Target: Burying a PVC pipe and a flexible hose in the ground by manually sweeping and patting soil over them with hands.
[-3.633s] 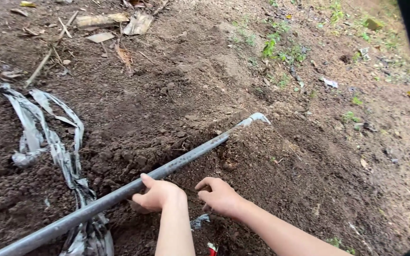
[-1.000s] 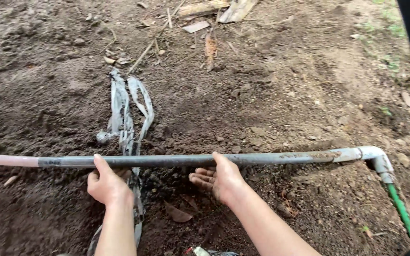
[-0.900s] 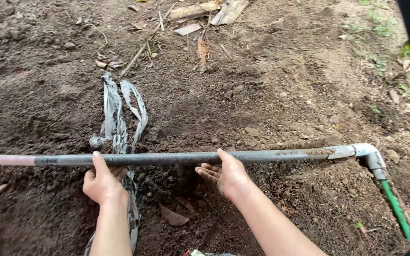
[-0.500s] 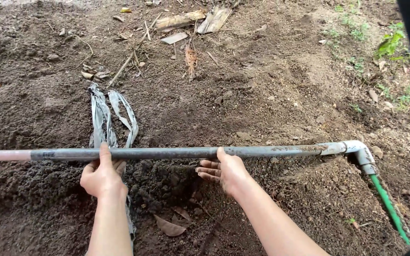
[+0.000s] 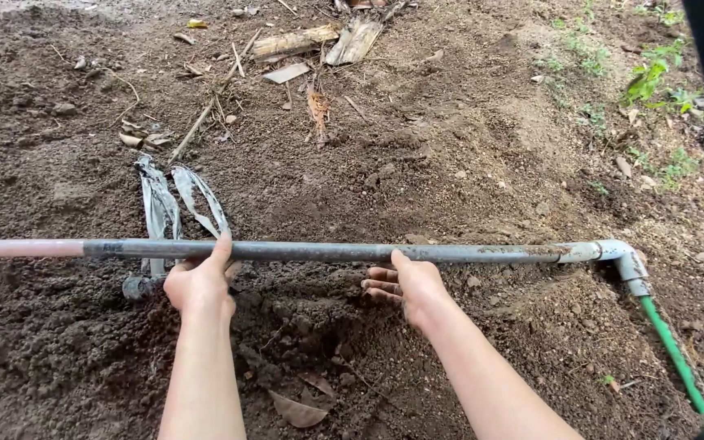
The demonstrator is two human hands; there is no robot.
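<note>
A long grey pipe [image 5: 319,252] lies level across the dark soil, its left end pale pink. At its right end an elbow joint [image 5: 625,261] turns down into a green hose [image 5: 674,352]. My left hand [image 5: 201,285] grips the pipe from below, with the index finger up against it. My right hand [image 5: 405,285] holds the pipe just right of the middle, thumb on top and fingers curled under it.
A flat grey plastic strip [image 5: 160,208] lies in loops on the soil behind my left hand. Dry sticks and wood scraps [image 5: 319,41] sit at the far edge. Green weeds [image 5: 649,77] grow at the upper right. Dry leaves [image 5: 299,411] lie near my arms.
The pipe swung from a slant to level and stays in both hands. The view has drifted, so the pipe and strip sit slightly lower and more to the left.
</note>
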